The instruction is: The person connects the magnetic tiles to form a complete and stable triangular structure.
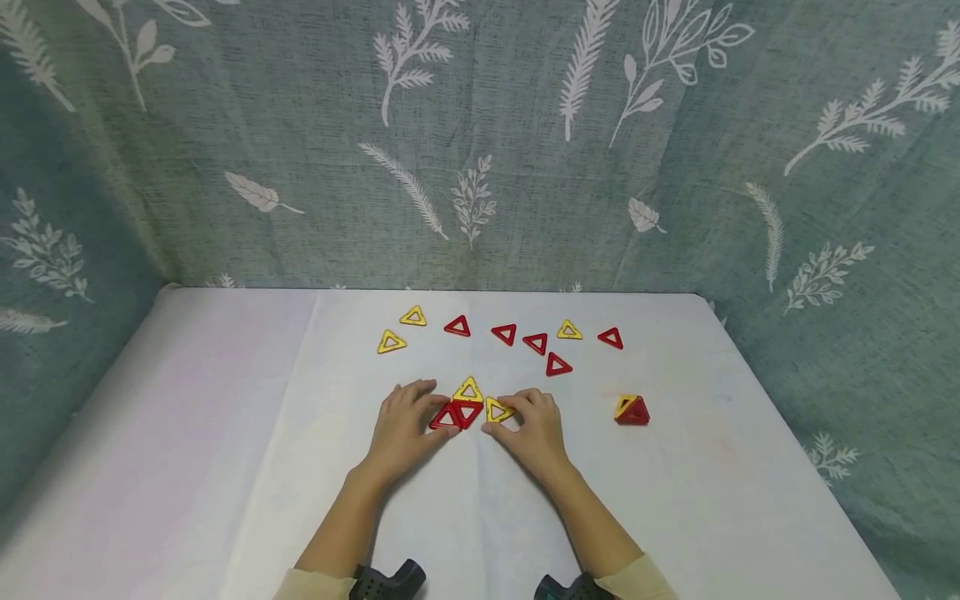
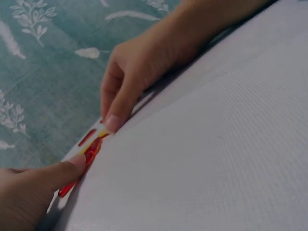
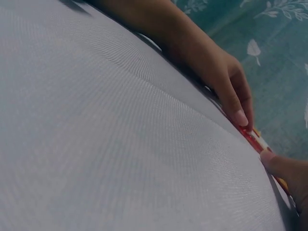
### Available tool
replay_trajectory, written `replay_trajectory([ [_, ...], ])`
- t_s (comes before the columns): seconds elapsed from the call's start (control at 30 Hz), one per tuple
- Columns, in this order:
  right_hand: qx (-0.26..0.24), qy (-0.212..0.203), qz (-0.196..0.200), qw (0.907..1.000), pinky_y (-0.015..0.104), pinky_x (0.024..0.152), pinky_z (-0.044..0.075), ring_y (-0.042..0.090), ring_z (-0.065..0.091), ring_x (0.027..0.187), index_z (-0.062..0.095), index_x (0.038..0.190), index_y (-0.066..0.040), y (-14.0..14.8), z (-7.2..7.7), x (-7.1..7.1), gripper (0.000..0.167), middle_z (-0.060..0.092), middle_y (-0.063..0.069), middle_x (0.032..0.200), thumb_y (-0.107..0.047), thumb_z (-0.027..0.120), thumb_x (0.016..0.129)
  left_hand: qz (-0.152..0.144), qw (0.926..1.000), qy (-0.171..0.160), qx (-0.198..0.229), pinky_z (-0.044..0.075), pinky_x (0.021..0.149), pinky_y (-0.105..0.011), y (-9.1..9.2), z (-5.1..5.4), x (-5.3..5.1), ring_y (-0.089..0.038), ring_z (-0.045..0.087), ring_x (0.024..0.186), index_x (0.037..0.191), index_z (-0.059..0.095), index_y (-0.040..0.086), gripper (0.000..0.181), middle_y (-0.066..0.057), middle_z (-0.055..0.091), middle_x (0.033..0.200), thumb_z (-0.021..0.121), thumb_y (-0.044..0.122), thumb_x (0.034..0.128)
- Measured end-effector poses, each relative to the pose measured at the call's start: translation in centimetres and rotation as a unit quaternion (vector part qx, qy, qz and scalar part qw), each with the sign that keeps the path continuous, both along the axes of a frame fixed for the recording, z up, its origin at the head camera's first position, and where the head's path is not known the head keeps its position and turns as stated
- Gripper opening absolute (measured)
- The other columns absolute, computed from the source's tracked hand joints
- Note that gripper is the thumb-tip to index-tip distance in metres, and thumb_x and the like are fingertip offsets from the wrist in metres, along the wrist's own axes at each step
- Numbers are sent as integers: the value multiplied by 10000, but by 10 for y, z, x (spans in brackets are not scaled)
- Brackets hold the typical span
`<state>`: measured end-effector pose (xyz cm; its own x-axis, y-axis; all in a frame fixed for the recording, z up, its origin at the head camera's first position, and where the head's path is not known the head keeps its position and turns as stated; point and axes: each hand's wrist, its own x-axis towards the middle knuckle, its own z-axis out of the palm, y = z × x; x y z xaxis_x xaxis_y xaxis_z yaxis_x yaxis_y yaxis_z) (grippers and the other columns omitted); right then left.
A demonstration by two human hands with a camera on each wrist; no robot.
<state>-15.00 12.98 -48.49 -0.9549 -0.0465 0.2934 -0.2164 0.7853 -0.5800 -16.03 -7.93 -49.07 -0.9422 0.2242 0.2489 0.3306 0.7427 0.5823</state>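
Observation:
Flat on the white table lie a red triangle tile (image 1: 457, 406) in the middle, a yellow triangle tile (image 1: 469, 382) along its far side, and another red triangle tile (image 1: 435, 424) at its left. My left hand (image 1: 402, 427) grips the left red tile between thumb and fingers. From the right, my right hand (image 1: 538, 429) pinches a second yellow triangle tile (image 1: 491, 419), with a narrow gap between it and the middle red one. Both hands show in the left wrist view, where the tiles (image 2: 93, 150) appear edge-on and partly hidden by the thumb.
Loose yellow triangles (image 1: 402, 318) and red triangles (image 1: 447, 327) are scattered along the far part of the table. To the right stands a small red and yellow pyramid (image 1: 633, 412). A green leaf-patterned cloth (image 1: 510, 167) hangs behind the table (image 1: 225, 400).

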Motion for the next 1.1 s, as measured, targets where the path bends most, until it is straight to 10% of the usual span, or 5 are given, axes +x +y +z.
replay_trajectory([
  [1.1,-136,-151,394,9990,338,760,421,146,502,894,718,1032,-135,3,-1,-1,332,595,-5,948,-288,800,749,388,9985,-191,347,190,1122,-518,13,3,2,-270,419,1274,1007,692,111,434,-84,548,1303,832,364,684],
])
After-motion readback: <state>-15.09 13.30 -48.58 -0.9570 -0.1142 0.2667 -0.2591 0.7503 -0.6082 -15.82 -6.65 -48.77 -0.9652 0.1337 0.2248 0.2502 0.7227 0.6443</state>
